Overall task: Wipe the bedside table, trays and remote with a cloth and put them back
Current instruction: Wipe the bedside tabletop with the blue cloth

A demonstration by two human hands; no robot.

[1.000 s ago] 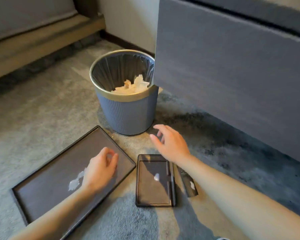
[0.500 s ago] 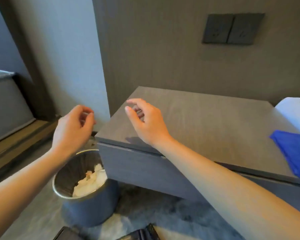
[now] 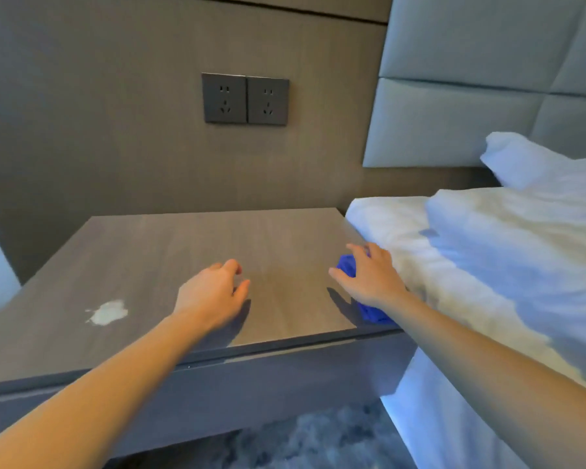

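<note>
Right hand [image 3: 372, 282] now over blue cloth [image 3: 347, 265]; left hand [image 3: 214, 296] empty.

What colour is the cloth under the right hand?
Blue cloth, seen in the head view.

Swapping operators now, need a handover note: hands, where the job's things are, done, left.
Left hand: empty, fingers loosely curled, over the middle of the bedside table.
Right hand: open, coming down on the blue cloth at the table's right edge beside the bed; not closed on it.
Things: a white smear sits on the table's front left. Trays and remote are out of view.
Done: the tabletop is cleared of items.
Left: grab the cloth, wipe the table including the smear, wipe the trays and remote, put them back.
</note>
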